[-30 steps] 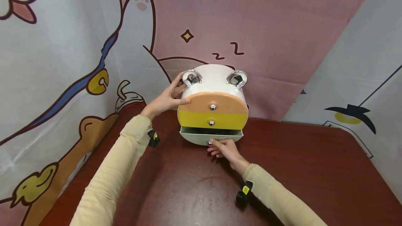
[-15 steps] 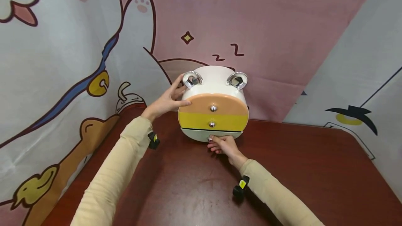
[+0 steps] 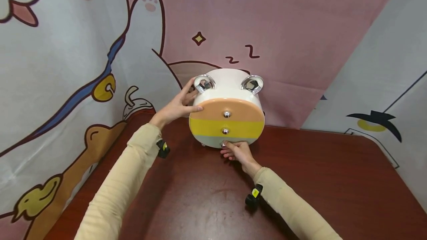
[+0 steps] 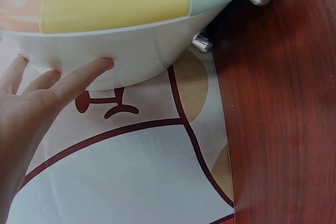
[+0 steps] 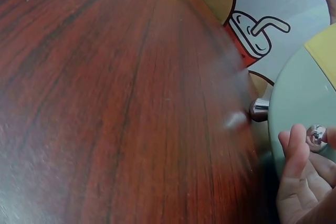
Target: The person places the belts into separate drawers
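Observation:
A small round-bodied drawer cabinet (image 3: pixel 227 88) with a white shell and two shiny ear-like pieces on top stands on the table. Its front has an orange, a yellow (image 3: pixel 207 127) and a pale green drawer (image 3: pixel 205 140), each with a silver knob; all three sit flush. My left hand (image 3: pixel 175 108) rests on the cabinet's left side, thumb at the orange front's edge. In the left wrist view its straight fingers (image 4: pixel 84 80) touch the white shell. My right hand (image 3: pixel 241 155) pinches the green drawer's knob (image 5: pixel 316 136) between thumb and fingers.
The cabinet stands on short silver feet (image 4: pixel 202 42) near the back of the dark red-brown wooden table (image 3: pixel 186 203). Cartoon-printed cloth (image 3: pixel 283 47) rises behind and to the left. A black wrist camera (image 3: pixel 253 197) hangs by the right sleeve.
The green bottom drawer has slid from partly pulled out to fully closed, pushed in by my right hand at its knob. My left hand has stayed on the cabinet's side.

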Tool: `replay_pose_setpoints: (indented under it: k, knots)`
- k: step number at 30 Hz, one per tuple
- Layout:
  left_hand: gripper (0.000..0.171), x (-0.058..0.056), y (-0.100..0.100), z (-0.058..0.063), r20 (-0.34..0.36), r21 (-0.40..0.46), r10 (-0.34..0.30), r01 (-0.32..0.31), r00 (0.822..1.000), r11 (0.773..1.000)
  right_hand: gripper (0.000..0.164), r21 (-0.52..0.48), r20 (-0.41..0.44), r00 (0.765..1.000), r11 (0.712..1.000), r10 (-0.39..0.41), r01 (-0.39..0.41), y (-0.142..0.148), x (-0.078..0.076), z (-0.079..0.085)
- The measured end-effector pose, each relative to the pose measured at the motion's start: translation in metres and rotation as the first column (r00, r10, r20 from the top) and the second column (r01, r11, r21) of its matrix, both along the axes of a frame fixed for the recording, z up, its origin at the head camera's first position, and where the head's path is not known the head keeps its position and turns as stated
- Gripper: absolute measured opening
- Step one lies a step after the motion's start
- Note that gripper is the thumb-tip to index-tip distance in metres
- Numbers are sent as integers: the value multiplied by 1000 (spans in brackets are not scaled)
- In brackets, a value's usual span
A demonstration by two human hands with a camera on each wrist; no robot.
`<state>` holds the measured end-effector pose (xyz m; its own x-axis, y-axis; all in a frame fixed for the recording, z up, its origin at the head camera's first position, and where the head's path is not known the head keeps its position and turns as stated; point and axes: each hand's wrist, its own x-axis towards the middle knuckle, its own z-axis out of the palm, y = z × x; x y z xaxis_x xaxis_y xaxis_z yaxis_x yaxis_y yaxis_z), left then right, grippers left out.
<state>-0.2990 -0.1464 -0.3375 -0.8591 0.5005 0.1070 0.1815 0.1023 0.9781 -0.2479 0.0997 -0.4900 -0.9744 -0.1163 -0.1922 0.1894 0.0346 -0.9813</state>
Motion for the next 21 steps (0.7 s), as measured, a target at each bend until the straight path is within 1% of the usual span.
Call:
replay_pose_setpoints:
  k: [3, 5, 7, 11, 13, 15, 18, 21]
  knots:
    - [101, -7, -2, -11, -20, 3, 4, -4, 1000, 1000, 38, -3, 5, 1000, 1000, -18, 18, -1, 3, -1]
    - [99, -10, -3, -18, -56, -8, 9, -10, 998, 1000, 39, -11, 12, 1000, 1000, -19, 19, -1, 5, -3]
    - [98, -5, -2, -18, -97, -29, 16, -19, 995, 999, 40, -18, 21, 1000, 1000, -8, 9, -1, 8, -5]
    - [95, 7, -2, -11, -183, -77, 38, -53, 982, 996, 43, -7, 24, 999, 999, 42, -42, 5, 13, -8]
    - [94, 10, -4, -13, -193, -95, 63, -83, 979, 992, 43, 28, 5, 998, 998, 61, -61, 11, 15, -9]
    - [91, 9, -8, -17, -218, -131, 87, -118, 972, 984, 40, 85, -33, 997, 994, 64, -61, 19, 16, -9]
    - [81, 5, -17, -29, -272, -185, 103, -157, 957, 970, 35, 192, -108, 993, 981, 45, -24, 32, 16, -8]
    - [69, 6, -26, -38, -334, -235, 88, -173, 938, 957, 31, 294, -162, 987, 955, 22, 27, 45, 17, -3]
